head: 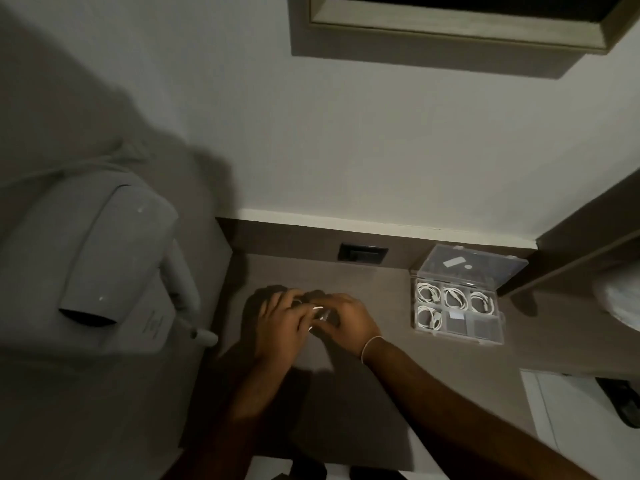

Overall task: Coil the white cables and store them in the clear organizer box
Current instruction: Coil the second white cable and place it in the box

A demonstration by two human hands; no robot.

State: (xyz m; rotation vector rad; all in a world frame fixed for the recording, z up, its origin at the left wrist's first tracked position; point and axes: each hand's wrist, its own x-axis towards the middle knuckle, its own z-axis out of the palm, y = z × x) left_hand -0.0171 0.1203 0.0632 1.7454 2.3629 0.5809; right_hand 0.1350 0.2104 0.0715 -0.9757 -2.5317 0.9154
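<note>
Both of my hands meet over the middle of the brown desk [381, 362]. My left hand [282, 318] and my right hand [346, 318] close together around a white cable [317, 315]; only short bright bits of it show between the fingers. To the right stands the clear organizer box [485, 336] with its lid tilted open against the back panel. Coiled white cables [427, 294] fill all three back compartments and the front left one. The other front compartments hold no cable. The box is about a hand's width from my right hand.
A grey wall-mounted hair dryer [104, 265] hangs at the left beside the desk. A black socket [363, 252] sits in the back panel. A wooden shelf [588, 244] juts in at the right, with a white bundle [620, 299] under it. A framed mirror [467, 26] is above.
</note>
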